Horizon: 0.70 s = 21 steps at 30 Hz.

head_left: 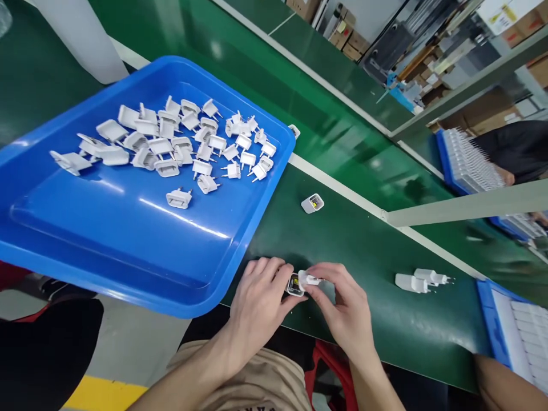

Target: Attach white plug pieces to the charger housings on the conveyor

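My left hand [262, 288] is closed around a white charger housing [294, 285], whose open end shows dark and yellow parts inside. Between the thumb and fingers of my right hand [345, 299] is a white plug cap [309, 279], held right at the mouth of that housing. Whether the two parts touch I cannot tell. Left of my hands, a blue tray [188, 228] carries many loose white plug caps [169, 137] with pins. Another open charger housing [313, 203] lies on the green table beyond my hands.
Two white chargers with pins [422, 279] lie on the green table [363, 240] to the right. A blue-edged box [494, 319] with white pieces stands at the far right, near another person's arm [509, 377]. A pale metal frame [466, 208] crosses the upper right.
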Available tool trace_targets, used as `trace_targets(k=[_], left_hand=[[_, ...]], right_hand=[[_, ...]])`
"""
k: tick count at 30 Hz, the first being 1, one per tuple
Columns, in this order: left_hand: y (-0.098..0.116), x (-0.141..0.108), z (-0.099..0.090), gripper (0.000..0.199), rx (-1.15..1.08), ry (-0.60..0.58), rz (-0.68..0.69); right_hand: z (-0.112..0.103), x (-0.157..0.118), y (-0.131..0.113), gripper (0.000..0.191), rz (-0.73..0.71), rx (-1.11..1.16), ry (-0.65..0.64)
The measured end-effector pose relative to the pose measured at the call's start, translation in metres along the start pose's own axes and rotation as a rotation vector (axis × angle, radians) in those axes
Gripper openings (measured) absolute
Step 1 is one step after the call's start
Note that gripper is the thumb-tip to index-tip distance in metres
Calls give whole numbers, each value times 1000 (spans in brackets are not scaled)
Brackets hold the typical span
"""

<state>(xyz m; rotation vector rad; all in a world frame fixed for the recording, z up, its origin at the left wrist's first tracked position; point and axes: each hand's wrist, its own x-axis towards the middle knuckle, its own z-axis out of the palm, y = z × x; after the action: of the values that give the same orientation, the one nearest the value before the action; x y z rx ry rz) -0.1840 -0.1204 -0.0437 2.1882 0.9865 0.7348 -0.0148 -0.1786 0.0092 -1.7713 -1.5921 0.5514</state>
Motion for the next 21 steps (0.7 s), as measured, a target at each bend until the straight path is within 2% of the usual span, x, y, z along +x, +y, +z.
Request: trace_targets(k=[3, 8, 14, 21], left_hand=[[-1, 1, 3, 21, -9, 16, -6], [-2, 1, 2, 15, -41, 19, -1], [-1, -1, 1, 16, -57, 0, -4], [0, 0, 1, 14, -44, -1, -8]], right_hand=[[-3, -1, -1, 8, 4, 38, -60], [-2, -1, -6, 6, -80, -154, -89], [0, -1, -14, 9, -166, -331, -104], [8, -5, -14, 17, -201, -409, -107]])
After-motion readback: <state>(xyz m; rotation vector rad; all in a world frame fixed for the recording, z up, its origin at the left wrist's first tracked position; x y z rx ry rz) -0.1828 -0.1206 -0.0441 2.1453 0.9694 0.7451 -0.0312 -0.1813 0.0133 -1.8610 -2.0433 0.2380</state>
